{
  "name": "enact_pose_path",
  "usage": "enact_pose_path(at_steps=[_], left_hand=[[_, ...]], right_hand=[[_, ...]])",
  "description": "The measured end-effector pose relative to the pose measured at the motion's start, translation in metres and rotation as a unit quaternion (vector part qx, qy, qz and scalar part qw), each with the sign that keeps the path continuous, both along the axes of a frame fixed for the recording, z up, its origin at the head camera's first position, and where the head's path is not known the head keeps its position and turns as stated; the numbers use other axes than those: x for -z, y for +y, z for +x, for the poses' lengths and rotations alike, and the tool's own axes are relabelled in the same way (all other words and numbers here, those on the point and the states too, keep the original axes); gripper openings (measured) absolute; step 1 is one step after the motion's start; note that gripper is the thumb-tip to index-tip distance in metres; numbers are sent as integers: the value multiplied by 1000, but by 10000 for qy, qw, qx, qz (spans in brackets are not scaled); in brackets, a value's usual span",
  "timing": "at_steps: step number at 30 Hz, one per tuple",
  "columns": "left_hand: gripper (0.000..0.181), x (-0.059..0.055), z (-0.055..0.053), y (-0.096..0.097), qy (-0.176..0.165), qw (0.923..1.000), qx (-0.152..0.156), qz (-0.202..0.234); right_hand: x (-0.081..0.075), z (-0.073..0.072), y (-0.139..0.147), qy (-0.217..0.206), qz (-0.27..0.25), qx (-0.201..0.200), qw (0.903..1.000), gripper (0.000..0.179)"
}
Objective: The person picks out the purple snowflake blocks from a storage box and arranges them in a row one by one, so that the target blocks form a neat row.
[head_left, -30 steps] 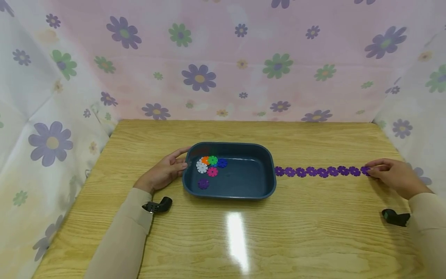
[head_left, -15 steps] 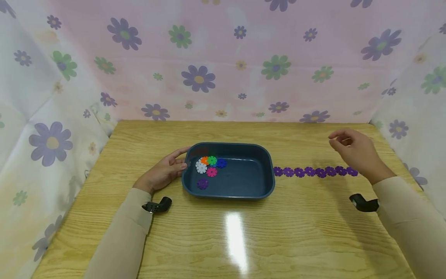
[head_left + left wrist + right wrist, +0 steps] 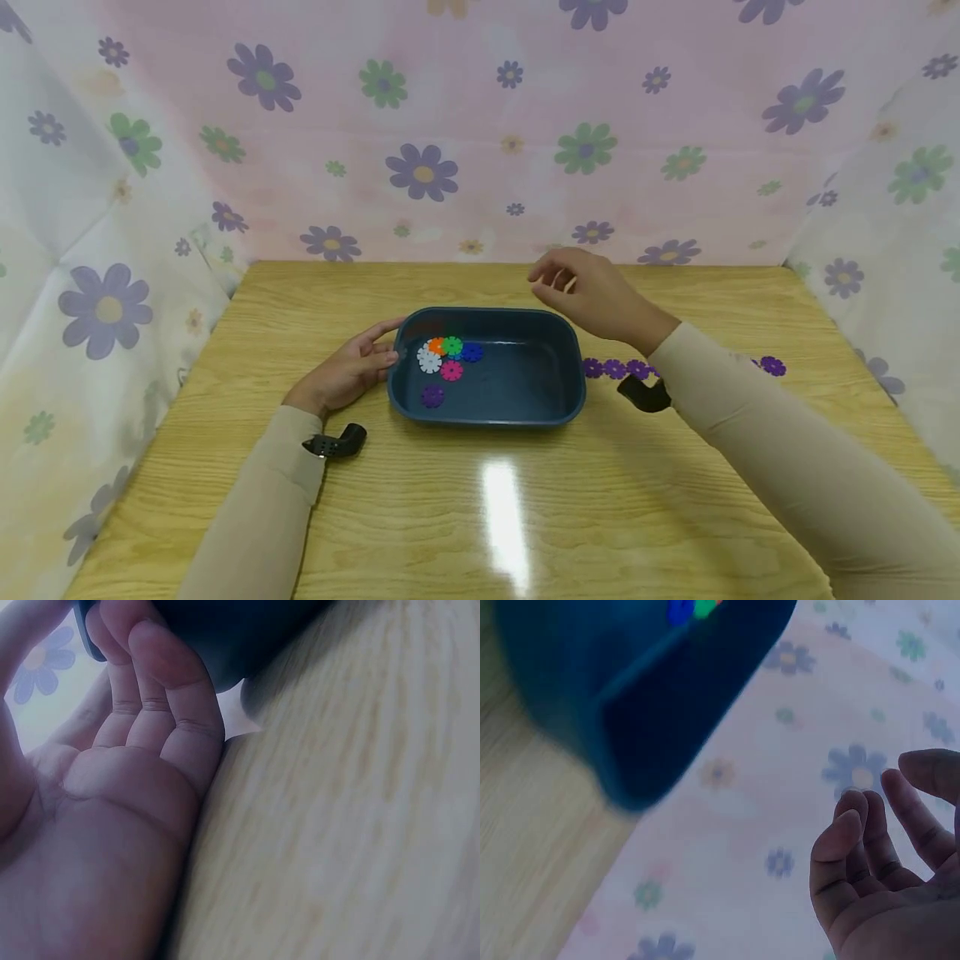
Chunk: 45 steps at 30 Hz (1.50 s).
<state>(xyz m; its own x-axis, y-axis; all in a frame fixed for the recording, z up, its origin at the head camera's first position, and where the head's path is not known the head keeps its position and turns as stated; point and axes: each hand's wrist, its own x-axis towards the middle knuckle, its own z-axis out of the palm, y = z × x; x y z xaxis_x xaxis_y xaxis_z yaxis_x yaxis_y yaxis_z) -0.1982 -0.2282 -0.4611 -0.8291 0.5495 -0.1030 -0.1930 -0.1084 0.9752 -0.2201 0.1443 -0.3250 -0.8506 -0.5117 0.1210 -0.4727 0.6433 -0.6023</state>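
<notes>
A dark blue plastic basin (image 3: 487, 423) stands on the table, with several flower-shaped plastic discs lying in its left part. Among them are a white disc (image 3: 430, 360), a pink disc (image 3: 452, 371) and a purple disc (image 3: 432, 396). My left hand (image 3: 348, 367) holds the basin's left end, thumb at the rim and index finger along the back corner. My right hand (image 3: 588, 292) is in the air over the basin's back right corner, fingers loosely bent around nothing. A row of purple discs (image 3: 615, 368) runs rightward from the basin, partly hidden by my right forearm.
The wooden table (image 3: 420, 517) ends at a flowered cloth wall (image 3: 480, 142) at the back, and similar cloth stands on both sides. A black wrist camera (image 3: 647, 395) sits below my right wrist and overlaps the purple row.
My right hand has let go of the last purple disc at the row's right end, risen and swept left to the basin. The left hand stays at the basin.
</notes>
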Motion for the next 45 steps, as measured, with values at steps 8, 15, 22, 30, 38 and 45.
enact_pose_path(at_steps=[8,15,22,30,38,45], left_hand=[[62,0,-1,0,-5,10000,-22,19],[61,3,-3,2,1,10000,35,38],[62,3,-3,2,11,9999,36,95],[62,5,-4,1,5,9998,106,145],[62,5,-5,0,25,9996,168,246],[62,6,-5,-2,40,9998,131,177]], right_hand=[[29,-7,-71,-490,147,-1228,9911,17],[47,-7,-107,-1182,433,-2007,9715,24],[62,-11,-126,-1707,1186,-2596,9431,25],[76,-13,-134,-1875,1608,-2854,9260,22],[87,-13,-138,-1993,1638,-2784,9251,26],[85,-11,-140,-1878,1657,-2704,9296,26]])
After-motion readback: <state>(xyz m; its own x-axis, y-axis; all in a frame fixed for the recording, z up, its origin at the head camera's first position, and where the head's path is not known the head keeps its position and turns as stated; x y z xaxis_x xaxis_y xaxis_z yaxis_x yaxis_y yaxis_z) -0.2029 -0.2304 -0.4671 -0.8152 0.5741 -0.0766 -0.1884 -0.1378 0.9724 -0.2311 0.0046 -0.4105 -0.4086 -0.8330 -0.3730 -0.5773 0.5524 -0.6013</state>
